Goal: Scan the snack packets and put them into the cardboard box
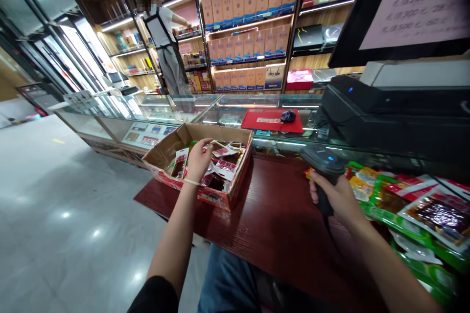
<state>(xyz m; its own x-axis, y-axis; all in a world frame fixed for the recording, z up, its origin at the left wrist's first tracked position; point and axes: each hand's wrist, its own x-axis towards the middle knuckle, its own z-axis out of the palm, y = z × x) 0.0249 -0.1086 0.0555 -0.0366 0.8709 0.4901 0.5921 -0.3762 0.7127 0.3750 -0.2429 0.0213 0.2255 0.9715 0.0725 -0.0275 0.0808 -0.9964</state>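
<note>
My left hand (199, 160) is over an open cardboard box (240, 176) with red printed sides. Its fingers are curled together beside the packets; what they hold, if anything, is hidden. Inside the box lie several small snack packets (228, 164), white and red with dark brown contents. My right hand (340, 198) is wrapped round the handle of a black barcode scanner (323, 159), which has a blue light on top and a cable hanging below. A small orange-red scrap (309, 172) shows at the thumb tip.
Box and hands are at a dark red wooden tabletop (271, 205). Green and red snack bags (400, 200) pile up at the right. Behind are a glass counter (227, 102), a mouse (288, 116) on a red mat (253, 120), and a monitor (407, 14). A person (165, 49) stands by the shelves.
</note>
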